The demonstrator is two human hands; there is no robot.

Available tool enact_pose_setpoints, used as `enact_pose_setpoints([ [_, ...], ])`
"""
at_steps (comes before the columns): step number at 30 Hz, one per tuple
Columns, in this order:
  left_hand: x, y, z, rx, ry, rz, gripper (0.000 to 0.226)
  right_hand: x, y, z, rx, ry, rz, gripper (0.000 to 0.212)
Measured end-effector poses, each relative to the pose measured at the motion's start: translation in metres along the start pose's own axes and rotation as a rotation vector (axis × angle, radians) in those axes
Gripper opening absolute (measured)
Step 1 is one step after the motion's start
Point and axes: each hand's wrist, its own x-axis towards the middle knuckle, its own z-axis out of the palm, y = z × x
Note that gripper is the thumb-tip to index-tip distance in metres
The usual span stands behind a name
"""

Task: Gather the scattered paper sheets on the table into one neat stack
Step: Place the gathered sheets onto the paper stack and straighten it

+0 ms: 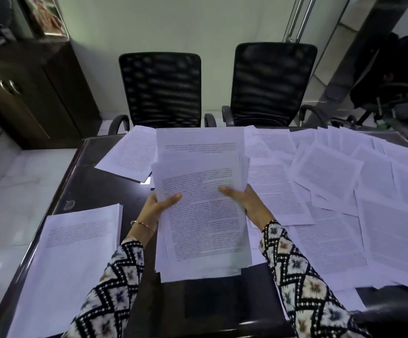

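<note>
I hold a loose bundle of printed white sheets (pixel 203 211) in front of me above the dark table (pixel 95 189). My left hand (pixel 157 206) grips its left edge with the thumb on top. My right hand (pixel 245 198) grips its right edge, thumb lying on the top page. The sheets in the bundle are uneven, some sticking out at the top. Several scattered sheets (pixel 339 191) overlap across the right half of the table. One sheet (pixel 129 153) lies at the far left, and a small pile (pixel 71 259) lies at the near left.
Two black mesh office chairs (pixel 164 89) (pixel 271 84) stand along the far edge of the table. A dark wooden cabinet (pixel 27 89) is at the left wall. Another chair with a dark bag (pixel 393 76) sits at the far right.
</note>
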Motion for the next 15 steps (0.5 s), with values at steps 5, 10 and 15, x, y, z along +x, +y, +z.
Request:
enact_pose_setpoints([
  [5,0.018,-0.002,0.017,-0.058,0.159,0.002,0.053,0.025,-0.012,-0.014,-0.197,0.069,0.002,0.039],
  [10,0.03,-0.012,0.04,-0.242,0.665,-0.003,0.035,0.015,-0.01,-0.045,0.077,0.08,0.172,0.046],
  [15,0.029,-0.052,0.063,-0.423,0.922,-0.143,0.049,-0.01,0.054,-0.063,0.689,0.082,0.317,0.077],
])
